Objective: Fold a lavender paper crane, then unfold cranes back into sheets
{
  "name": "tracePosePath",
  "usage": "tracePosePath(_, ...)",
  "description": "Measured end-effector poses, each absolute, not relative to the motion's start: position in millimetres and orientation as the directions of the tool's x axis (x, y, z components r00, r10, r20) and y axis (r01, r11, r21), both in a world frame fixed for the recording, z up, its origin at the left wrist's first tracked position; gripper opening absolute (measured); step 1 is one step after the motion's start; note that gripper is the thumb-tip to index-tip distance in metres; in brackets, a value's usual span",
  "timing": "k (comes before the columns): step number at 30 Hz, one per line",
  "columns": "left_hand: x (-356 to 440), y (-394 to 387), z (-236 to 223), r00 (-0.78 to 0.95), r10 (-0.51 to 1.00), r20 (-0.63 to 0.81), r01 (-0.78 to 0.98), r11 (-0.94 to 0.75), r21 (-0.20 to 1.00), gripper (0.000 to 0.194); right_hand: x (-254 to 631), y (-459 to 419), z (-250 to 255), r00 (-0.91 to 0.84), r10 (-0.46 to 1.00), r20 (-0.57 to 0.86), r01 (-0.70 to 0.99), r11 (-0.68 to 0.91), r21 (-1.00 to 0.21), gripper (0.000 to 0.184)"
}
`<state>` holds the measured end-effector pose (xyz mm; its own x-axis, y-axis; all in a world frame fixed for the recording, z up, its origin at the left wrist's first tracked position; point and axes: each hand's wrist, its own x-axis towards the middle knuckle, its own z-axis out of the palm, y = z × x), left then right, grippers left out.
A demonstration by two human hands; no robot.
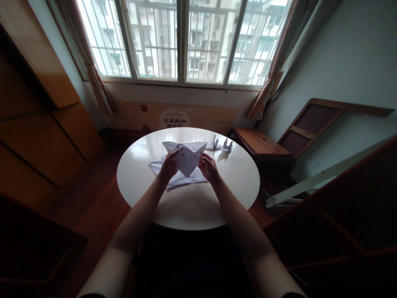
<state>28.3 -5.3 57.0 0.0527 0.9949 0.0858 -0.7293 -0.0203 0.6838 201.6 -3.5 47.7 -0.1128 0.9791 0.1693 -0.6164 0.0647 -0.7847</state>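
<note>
A partly folded sheet of white paper [187, 156] is held up above a round white table [149, 182], its lower tip pointing down. My left hand [168, 167] pinches its left edge with closed fingers. My right hand [209, 168] grips its right edge, fingers curled. Under the hands lies a stack of flat white paper sheets [181, 179]. Two small folded paper cranes [221, 145] stand on the table at the far right.
A low wooden bench [259, 144] stands right of the table, with a framed wooden panel [310, 124] leaning on the wall. A cardboard box [173, 116] sits under the window. Wooden cabinets [46, 124] line the left side.
</note>
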Motion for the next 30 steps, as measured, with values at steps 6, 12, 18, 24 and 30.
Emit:
tracePosePath(6,32.8,-9.1,60.8,0.007,0.986,0.168,-0.713,-0.113,0.692,0.027,202.4,-4.2,49.9,-0.127,0.977,0.172,-0.647,0.050,-0.761,0.015)
tracePosePath(12,37.8,-11.9,60.8,-0.029,0.985,0.171,-0.666,-0.147,0.731,0.039,197.6,-6.7,51.2,-0.059,0.977,0.207,-0.643,0.121,-0.756,0.028)
tracePosePath(18,34.0,-12.0,61.0,-0.050,0.989,0.136,-0.656,-0.135,0.743,0.033,200.6,-10.2,53.1,-0.038,0.978,0.206,-0.650,0.133,-0.748,0.017)
tracePosePath(24,35.4,-13.5,63.4,-0.032,0.977,0.209,-0.690,-0.173,0.703,0.035,200.6,-9.6,53.3,-0.039,0.970,0.239,-0.648,0.157,-0.745,0.020)
tracePosePath(30,29.5,-10.9,67.8,-0.066,0.977,0.205,-0.723,-0.188,0.665,0.031,203.6,-16.3,55.8,-0.288,0.922,0.259,-0.627,0.023,-0.779,0.038)
